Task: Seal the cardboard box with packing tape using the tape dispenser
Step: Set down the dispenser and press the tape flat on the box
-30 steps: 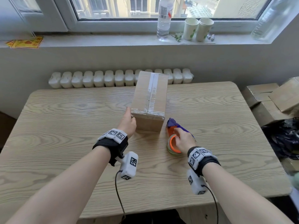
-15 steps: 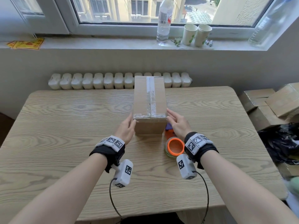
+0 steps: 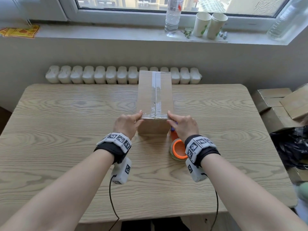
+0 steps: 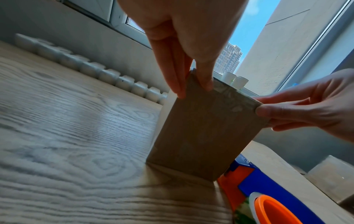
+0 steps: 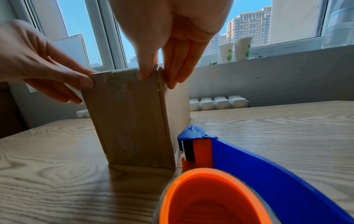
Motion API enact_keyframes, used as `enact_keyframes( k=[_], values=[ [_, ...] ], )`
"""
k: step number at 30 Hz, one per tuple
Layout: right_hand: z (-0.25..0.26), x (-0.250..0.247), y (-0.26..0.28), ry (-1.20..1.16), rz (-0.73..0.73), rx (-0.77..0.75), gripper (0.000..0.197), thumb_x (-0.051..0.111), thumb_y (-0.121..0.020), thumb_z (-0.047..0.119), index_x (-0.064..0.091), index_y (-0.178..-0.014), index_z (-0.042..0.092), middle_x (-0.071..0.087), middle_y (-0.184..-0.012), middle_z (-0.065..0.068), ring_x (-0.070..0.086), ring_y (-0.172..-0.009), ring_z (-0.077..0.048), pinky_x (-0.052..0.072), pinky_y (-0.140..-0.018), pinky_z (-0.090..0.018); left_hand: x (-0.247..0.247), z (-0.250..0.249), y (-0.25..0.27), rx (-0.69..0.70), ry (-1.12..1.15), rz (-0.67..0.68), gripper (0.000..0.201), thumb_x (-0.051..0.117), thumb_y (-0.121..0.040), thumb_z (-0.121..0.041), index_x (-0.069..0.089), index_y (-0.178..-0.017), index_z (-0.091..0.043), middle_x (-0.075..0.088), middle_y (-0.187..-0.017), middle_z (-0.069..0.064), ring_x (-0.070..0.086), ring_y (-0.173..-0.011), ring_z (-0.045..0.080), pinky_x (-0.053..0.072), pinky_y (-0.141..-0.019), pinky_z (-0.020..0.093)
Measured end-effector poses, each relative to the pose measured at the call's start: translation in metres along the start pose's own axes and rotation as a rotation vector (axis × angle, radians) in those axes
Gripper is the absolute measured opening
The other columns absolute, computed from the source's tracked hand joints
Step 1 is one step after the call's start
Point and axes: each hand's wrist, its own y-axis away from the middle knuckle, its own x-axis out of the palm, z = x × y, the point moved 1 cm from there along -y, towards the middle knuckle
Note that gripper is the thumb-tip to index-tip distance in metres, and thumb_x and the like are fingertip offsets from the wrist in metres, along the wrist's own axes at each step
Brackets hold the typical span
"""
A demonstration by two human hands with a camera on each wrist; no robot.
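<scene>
A tall brown cardboard box [image 3: 155,97] stands lengthwise on the wooden table [image 3: 66,130], with clear tape [image 3: 155,94] along its top seam and over the near edge. My left hand [image 3: 139,117] pinches the box's near top left corner [image 4: 193,89], thumb on the near face and fingers on the side. At the near top right corner my right hand [image 3: 170,117] pinches in the same way [image 5: 157,78]. The blue and orange tape dispenser [image 3: 177,147] lies on the table beside the box's near right corner, under my right wrist, with no hand on it [image 5: 229,174].
A white radiator [image 3: 123,75] runs behind the table's far edge. On the windowsill stand a plastic bottle [image 3: 172,15] and two paper cups [image 3: 210,25]. Stacked cardboard boxes [image 3: 280,104] and a black bag [image 3: 293,144] sit off the table's right edge.
My right hand let go of the tape dispenser and moved up to the box's near right corner. The box turned square to me, and my left hand rose to its top left corner.
</scene>
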Motion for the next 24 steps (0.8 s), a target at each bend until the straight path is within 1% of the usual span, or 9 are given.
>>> enact_keyframes(
  k=[5,7,9,10,12,14,16,19,24],
  values=[
    [0.000,-0.007,-0.001,-0.047,0.041,-0.010,0.036,0.052,-0.091,0.042,0.058,-0.126,0.032,0.072,-0.107,-0.007,0.064,-0.100,-0.026,0.051,-0.083,-0.035,-0.006,0.001,-0.001,-0.059,0.291,0.002,0.034,0.069,-0.082,-0.023,0.066,-0.115,-0.018,0.073,-0.108,0.007,0.067,-0.103,0.016,0.049,-0.094,0.025],
    [-0.005,-0.016,-0.005,-0.144,0.103,-0.031,0.034,0.049,-0.092,0.043,0.062,-0.121,0.032,0.071,-0.110,-0.002,0.066,-0.093,-0.017,0.052,-0.080,-0.032,-0.015,0.002,-0.003,-0.068,0.326,0.084,0.030,0.064,-0.084,-0.018,0.066,-0.114,-0.018,0.073,-0.105,0.008,0.071,-0.091,0.017,0.051,-0.079,0.018],
    [-0.012,-0.025,-0.012,-0.171,0.200,-0.059,0.032,0.047,-0.093,0.030,0.062,-0.121,0.032,0.072,-0.107,-0.001,0.058,-0.065,-0.004,0.048,-0.062,-0.023,-0.024,0.004,-0.007,-0.053,0.281,0.209,0.034,0.055,-0.086,-0.011,0.064,-0.118,-0.020,0.073,-0.105,0.009,0.070,-0.075,0.019,0.051,-0.062,0.014],
    [-0.014,-0.029,-0.015,-0.177,0.244,-0.068,0.035,0.047,-0.093,0.020,0.061,-0.123,0.032,0.072,-0.106,-0.003,0.054,-0.059,-0.002,0.047,-0.059,-0.022,-0.028,0.004,-0.009,-0.032,0.265,0.263,0.038,0.052,-0.086,-0.006,0.062,-0.121,-0.019,0.071,-0.109,0.010,0.071,-0.080,0.020,0.053,-0.065,0.016],
    [-0.018,-0.033,-0.019,-0.175,0.306,-0.079,0.042,0.052,-0.091,0.009,0.059,-0.125,0.032,0.071,-0.109,-0.003,0.065,-0.074,-0.012,0.055,-0.075,-0.030,-0.034,0.006,-0.013,0.010,0.254,0.331,0.043,0.056,-0.085,0.001,0.058,-0.125,-0.016,0.067,-0.119,0.009,0.068,-0.100,0.017,0.053,-0.082,0.023],
    [-0.017,-0.034,-0.021,-0.158,0.318,-0.101,0.041,0.061,-0.088,0.009,0.060,-0.125,0.027,0.072,-0.108,-0.003,0.066,-0.090,-0.017,0.052,-0.088,-0.033,-0.036,0.007,-0.017,0.032,0.235,0.373,0.044,0.064,-0.083,-0.001,0.058,-0.125,-0.015,0.067,-0.118,0.008,0.066,-0.099,0.013,0.052,-0.084,0.024],
    [-0.014,-0.034,-0.023,-0.176,0.312,-0.102,0.040,0.068,-0.083,0.013,0.063,-0.121,0.022,0.073,-0.104,-0.004,0.065,-0.090,-0.014,0.051,-0.085,-0.027,-0.037,0.008,-0.021,0.035,0.217,0.388,0.043,0.068,-0.081,-0.008,0.060,-0.122,-0.016,0.071,-0.108,0.009,0.068,-0.083,0.012,0.056,-0.082,0.028],
    [-0.011,-0.029,-0.026,-0.175,0.254,-0.104,0.035,0.072,-0.079,0.021,0.068,-0.114,0.018,0.074,-0.100,-0.005,0.067,-0.089,-0.013,0.053,-0.087,-0.032,-0.034,0.006,-0.025,0.033,0.166,0.323,0.032,0.068,-0.082,-0.017,0.066,-0.114,-0.013,0.075,-0.091,0.009,0.069,-0.072,0.015,0.057,-0.077,0.027],
    [-0.014,-0.019,-0.021,-0.072,0.051,-0.187,0.028,0.070,-0.082,0.026,0.071,-0.109,0.022,0.075,-0.093,-0.006,0.066,-0.086,-0.020,0.052,-0.077,-0.030,-0.027,0.000,-0.023,0.018,0.173,0.216,0.024,0.064,-0.086,-0.021,0.070,-0.106,-0.010,0.074,-0.089,0.010,0.062,-0.068,0.013,0.056,-0.076,0.028]
  ],
)
